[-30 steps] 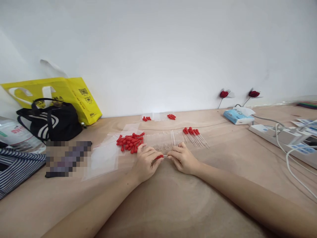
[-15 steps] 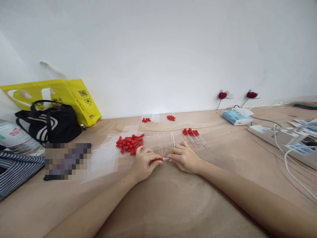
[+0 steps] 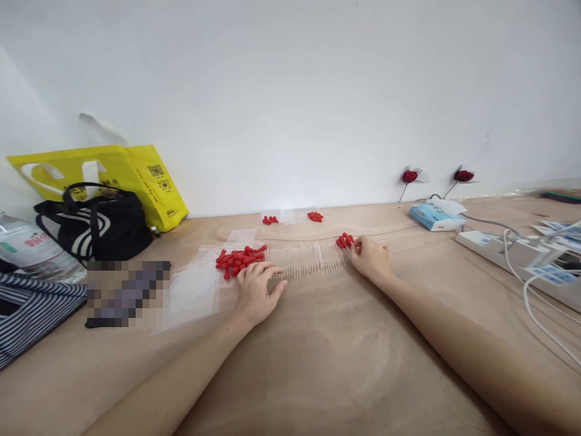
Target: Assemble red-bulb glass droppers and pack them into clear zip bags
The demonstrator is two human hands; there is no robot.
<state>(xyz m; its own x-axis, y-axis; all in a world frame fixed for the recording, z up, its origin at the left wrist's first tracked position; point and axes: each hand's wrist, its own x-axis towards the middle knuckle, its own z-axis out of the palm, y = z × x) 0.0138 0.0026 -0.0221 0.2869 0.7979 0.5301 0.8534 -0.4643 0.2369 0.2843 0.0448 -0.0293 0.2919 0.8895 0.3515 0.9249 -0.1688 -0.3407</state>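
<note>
Fingers spread and thumb apart, my left hand (image 3: 259,293) is at the near edge of a pile of red rubber bulbs (image 3: 236,259), with nothing visible in it. A row of clear glass tubes (image 3: 302,259) lies between my two hands. To its right, my right hand (image 3: 373,259) has its fingertips pinched at a small group of droppers with red bulbs (image 3: 344,240). The fingers appear closed on a dropper there, though the hand covers most of it and the glass stems of the group.
Clear plastic bags (image 3: 193,290) lie left of the bulbs. Farther back is a bag with bulbs and tubes (image 3: 290,216). A yellow bag (image 3: 167,197) and black bag (image 3: 122,224) stand left; a tissue pack (image 3: 436,217) and power strip (image 3: 481,241) with cables are right.
My hands have parted. The right one has carried the dropper right to the finished group; the left has let go of its red bulb, opened and shifted slightly left toward the pile.
</note>
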